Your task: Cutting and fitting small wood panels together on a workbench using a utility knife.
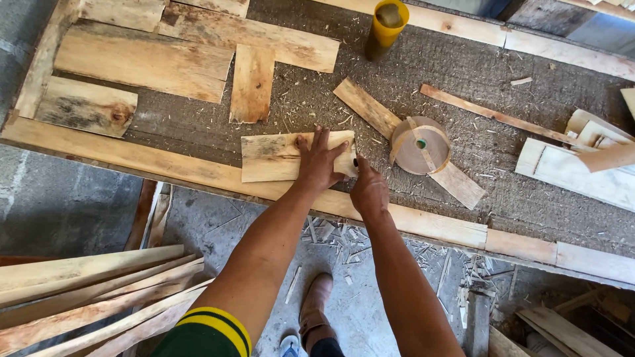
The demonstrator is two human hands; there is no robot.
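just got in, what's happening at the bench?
A person stands at a workbench strewn with sawdust and wood offcuts. The left hand lies flat on a short wooden board, pinning it near the bench's front edge. The right hand is closed at the board's right end around a small dark tool that is mostly hidden. A roll of brown tape sits just to the right on a wood strip, and a yellow cup stands at the back.
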